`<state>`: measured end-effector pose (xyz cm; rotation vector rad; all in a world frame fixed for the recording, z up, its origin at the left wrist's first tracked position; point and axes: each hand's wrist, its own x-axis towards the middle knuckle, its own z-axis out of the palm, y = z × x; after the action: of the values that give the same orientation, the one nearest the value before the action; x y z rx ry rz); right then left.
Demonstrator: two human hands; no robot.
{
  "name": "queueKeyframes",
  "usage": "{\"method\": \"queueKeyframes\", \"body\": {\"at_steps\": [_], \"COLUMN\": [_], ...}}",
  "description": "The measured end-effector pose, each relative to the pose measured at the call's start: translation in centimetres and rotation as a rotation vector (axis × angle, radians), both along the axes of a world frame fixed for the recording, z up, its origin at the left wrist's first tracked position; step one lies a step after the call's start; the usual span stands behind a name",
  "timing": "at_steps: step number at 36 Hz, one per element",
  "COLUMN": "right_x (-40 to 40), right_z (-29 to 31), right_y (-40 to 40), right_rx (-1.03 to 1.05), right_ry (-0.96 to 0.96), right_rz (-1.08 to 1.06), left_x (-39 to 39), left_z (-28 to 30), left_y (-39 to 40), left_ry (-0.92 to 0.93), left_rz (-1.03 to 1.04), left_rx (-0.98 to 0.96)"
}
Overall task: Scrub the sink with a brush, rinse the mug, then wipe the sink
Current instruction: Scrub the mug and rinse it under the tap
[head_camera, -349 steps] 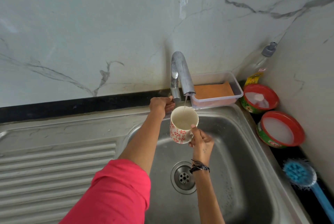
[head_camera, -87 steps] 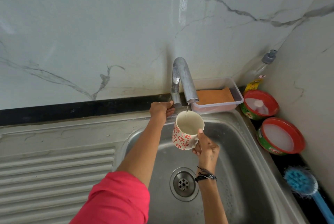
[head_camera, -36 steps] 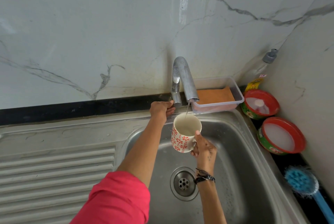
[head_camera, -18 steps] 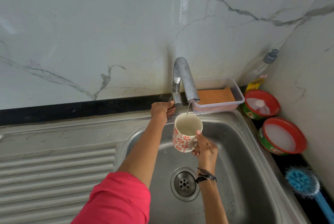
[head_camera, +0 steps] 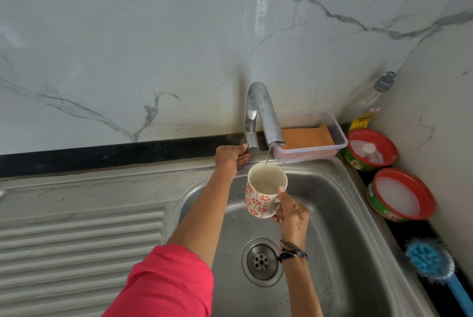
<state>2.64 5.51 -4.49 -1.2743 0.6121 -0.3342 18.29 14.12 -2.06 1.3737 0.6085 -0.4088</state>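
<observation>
A white mug [head_camera: 261, 196] with a red flower pattern hangs over the steel sink [head_camera: 340, 214], just below the tap [head_camera: 263, 114]. My right hand [head_camera: 290, 212] grips its handle, thumb on the rim. A thin stream of water runs from the spout into the mug. My left hand [head_camera: 230, 157] grips the tap's lever at the base of the tap. The blue brush [head_camera: 432, 263] lies on the black counter at the right of the sink.
A clear tray [head_camera: 337, 137] with an orange sponge stands behind the sink. Two red-rimmed tubs [head_camera: 371, 148] [head_camera: 401, 194] and a soap bottle [head_camera: 371, 96] sit in the right corner. The ribbed drainboard [head_camera: 76, 252] lies left. The drain [head_camera: 261, 261] is below the mug.
The mug has stayed under the thin stream, shifting only slightly. My left hand has stayed on the tap lever.
</observation>
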Motion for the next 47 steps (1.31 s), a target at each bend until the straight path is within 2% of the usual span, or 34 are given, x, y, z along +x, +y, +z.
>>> {"method": "queueKeyframes", "body": {"at_steps": [47], "right_x": [-0.29], "right_z": [-0.37], "right_y": [0.89], "right_rx": [0.015], "right_ry": [0.009], "right_rz": [0.002], "left_x": [-0.13], "left_z": [0.4], "left_y": [0.09], "left_ry": [0.003], "left_rz": [-0.018], "left_rx": [-0.003]}}
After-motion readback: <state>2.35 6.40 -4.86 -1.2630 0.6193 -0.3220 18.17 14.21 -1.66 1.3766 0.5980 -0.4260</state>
